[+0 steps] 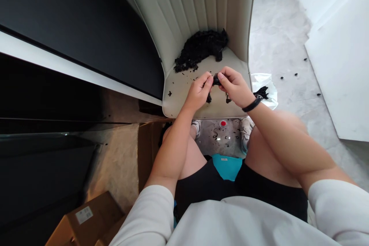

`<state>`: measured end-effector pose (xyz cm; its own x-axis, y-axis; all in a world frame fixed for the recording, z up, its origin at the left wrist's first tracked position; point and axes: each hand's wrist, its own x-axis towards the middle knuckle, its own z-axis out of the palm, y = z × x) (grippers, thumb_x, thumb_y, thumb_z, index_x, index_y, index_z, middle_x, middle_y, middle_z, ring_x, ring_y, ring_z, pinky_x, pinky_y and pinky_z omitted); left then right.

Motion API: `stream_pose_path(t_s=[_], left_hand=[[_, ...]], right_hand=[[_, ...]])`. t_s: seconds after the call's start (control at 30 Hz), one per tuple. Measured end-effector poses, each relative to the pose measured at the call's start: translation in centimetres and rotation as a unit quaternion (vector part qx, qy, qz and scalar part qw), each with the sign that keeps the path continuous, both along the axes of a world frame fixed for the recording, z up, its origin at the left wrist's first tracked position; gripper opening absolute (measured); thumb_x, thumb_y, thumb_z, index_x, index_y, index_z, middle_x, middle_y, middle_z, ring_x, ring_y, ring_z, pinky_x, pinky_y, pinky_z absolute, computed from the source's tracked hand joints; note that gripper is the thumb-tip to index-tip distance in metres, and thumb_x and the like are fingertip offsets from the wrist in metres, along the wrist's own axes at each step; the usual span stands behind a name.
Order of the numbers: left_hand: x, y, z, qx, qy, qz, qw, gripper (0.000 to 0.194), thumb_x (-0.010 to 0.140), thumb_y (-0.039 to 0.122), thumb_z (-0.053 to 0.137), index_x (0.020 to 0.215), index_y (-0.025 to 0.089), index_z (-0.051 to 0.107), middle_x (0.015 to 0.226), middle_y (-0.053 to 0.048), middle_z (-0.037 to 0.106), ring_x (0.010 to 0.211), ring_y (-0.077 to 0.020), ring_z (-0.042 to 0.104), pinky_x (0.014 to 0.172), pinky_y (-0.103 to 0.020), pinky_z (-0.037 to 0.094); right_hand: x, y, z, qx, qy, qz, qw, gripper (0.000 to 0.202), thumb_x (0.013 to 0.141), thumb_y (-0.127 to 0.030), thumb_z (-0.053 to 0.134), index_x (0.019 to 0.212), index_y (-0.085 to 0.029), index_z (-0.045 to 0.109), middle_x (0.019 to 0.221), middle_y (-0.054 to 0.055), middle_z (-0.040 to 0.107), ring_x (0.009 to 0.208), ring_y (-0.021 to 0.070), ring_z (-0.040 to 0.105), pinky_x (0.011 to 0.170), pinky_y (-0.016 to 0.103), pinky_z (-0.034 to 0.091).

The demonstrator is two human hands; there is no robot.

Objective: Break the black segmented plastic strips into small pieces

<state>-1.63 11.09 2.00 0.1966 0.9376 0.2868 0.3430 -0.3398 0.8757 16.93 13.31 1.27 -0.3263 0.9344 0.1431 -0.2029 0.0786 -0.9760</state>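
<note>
My left hand (199, 89) and my right hand (235, 84) meet above the seat of a cream padded chair (181, 103). Fingers and thumbs of both pinch a small black rubber-like piece (216, 80), mostly covered by the fingertips. Dark scraps (208, 98) show just below the left fingers; whether they hang from it or lie on the seat I cannot tell. Behind my hands, a heap of black rubber-like scraps (201, 48) rests against the backrest. Crumbs and bits lie scattered on the seat around it.
Right of the chair is a white plastic bag (272, 98) with black strips in it. Several small black pieces (296, 74) dot the floor. Between my feet lies a clear plastic container (220, 138) with a red cap. Cardboard boxes (98, 215) stand lower left; dark panels line the left.
</note>
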Motion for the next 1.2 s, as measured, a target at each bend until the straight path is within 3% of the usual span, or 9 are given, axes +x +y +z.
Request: stream_pose_path(t_s=[0.13,0.27,0.5,0.63,0.73,0.83,0.9,1.0,1.2], left_hand=[[0.1,0.0,-0.1,0.004,0.015,0.007,1.000,0.057,0.110,0.079,0.048,0.094,0.026,0.064,0.077,-0.001,0.058,0.076,-0.0179,0.058,0.080,-0.037,0.052],[-0.1,0.2,-0.1,-0.004,0.008,-0.004,1.000,0.056,0.110,0.078,0.050,0.100,0.026,0.069,0.078,0.000,0.060,0.080,-0.0182,0.063,0.083,-0.036,0.055],[-0.9,0.8,-0.1,0.011,0.002,-0.012,1.000,0.055,0.110,0.076,0.051,0.099,0.026,0.069,0.084,-0.002,0.063,0.082,-0.0184,0.065,0.082,-0.036,0.053],[-1.0,0.9,0.0,0.037,0.046,-0.009,0.998,0.055,0.111,0.075,0.050,0.097,0.025,0.069,0.084,-0.002,0.066,0.080,-0.0185,0.062,0.082,-0.036,0.050],[-0.8,0.7,0.1,0.045,0.073,-0.021,0.996,0.055,0.110,0.076,0.051,0.095,0.025,0.067,0.085,-0.003,0.068,0.083,-0.0201,0.062,0.085,-0.038,0.050],[-0.6,0.5,0.4,0.044,0.089,-0.043,0.994,0.052,0.112,0.072,0.051,0.095,0.025,0.067,0.086,-0.003,0.069,0.084,-0.0211,0.062,0.088,-0.039,0.050],[-0.5,0.4,0.7,0.045,0.097,-0.052,0.993,0.050,0.114,0.068,0.049,0.096,0.025,0.067,0.085,-0.003,0.068,0.082,-0.0208,0.060,0.088,-0.039,0.049],[-0.6,0.2,0.9,0.051,0.098,-0.060,0.992,0.046,0.116,0.063,0.049,0.097,0.026,0.067,0.083,-0.002,0.064,0.079,-0.0199,0.058,0.086,-0.039,0.047],[-0.8,0.5,0.9,0.051,0.126,-0.090,0.987,0.040,0.117,0.053,0.051,0.092,0.025,0.064,0.083,-0.002,0.065,0.081,-0.0203,0.060,0.085,-0.038,0.045]], right_hand=[[-0.5,0.0,0.1,-0.093,0.084,0.043,0.991,0.064,0.087,-0.078,0.088,0.087,-0.027,0.050,0.072,-0.005,0.045,0.058,0.0112,0.033,0.048,0.026,0.026],[-0.6,-0.7,1.2,-0.165,0.143,0.117,0.969,0.059,0.088,-0.064,0.094,0.087,-0.025,0.049,0.069,-0.008,0.041,0.054,0.0083,0.029,0.047,0.024,0.025],[-0.1,-1.0,2.3,-0.170,0.158,0.163,0.959,0.055,0.089,-0.063,0.091,0.087,-0.024,0.053,0.066,-0.010,0.032,0.053,0.0087,0.022,0.049,0.026,0.023],[0.2,-0.4,1.6,-0.083,0.077,0.135,0.984,0.065,0.085,-0.081,0.088,0.086,-0.024,0.055,0.067,-0.008,0.034,0.057,0.0100,0.026,0.050,0.027,0.021],[0.3,-0.1,1.1,0.014,-0.024,0.078,0.997,0.068,0.078,-0.079,0.095,0.081,-0.023,0.056,0.069,-0.006,0.041,0.064,0.0115,0.031,0.055,0.028,0.025],[0.4,-0.1,1.0,0.052,-0.063,0.028,0.996,0.067,0.092,-0.084,0.078,0.075,-0.023,0.055,0.070,-0.002,0.044,0.067,0.0145,0.035,0.057,0.030,0.028],[0.5,-0.1,1.0,0.059,-0.058,-0.006,0.997,0.069,0.098,-0.088,0.066,0.076,-0.023,0.058,0.072,0.000,0.047,0.068,0.0159,0.039,0.057,0.031,0.030],[0.6,0.0,1.0,0.048,-0.052,-0.050,0.996,0.068,0.094,-0.090,0.069,0.082,-0.024,0.064,0.073,0.001,0.049,0.068,0.0166,0.042,0.055,0.031,0.032],[0.0,0.5,-0.4,-0.039,0.024,-0.041,0.998,0.067,0.089,-0.091,0.076,0.085,-0.025,0.063,0.065,-0.004,0.041,0.056,0.0133,0.037,0.046,0.030,0.027]])
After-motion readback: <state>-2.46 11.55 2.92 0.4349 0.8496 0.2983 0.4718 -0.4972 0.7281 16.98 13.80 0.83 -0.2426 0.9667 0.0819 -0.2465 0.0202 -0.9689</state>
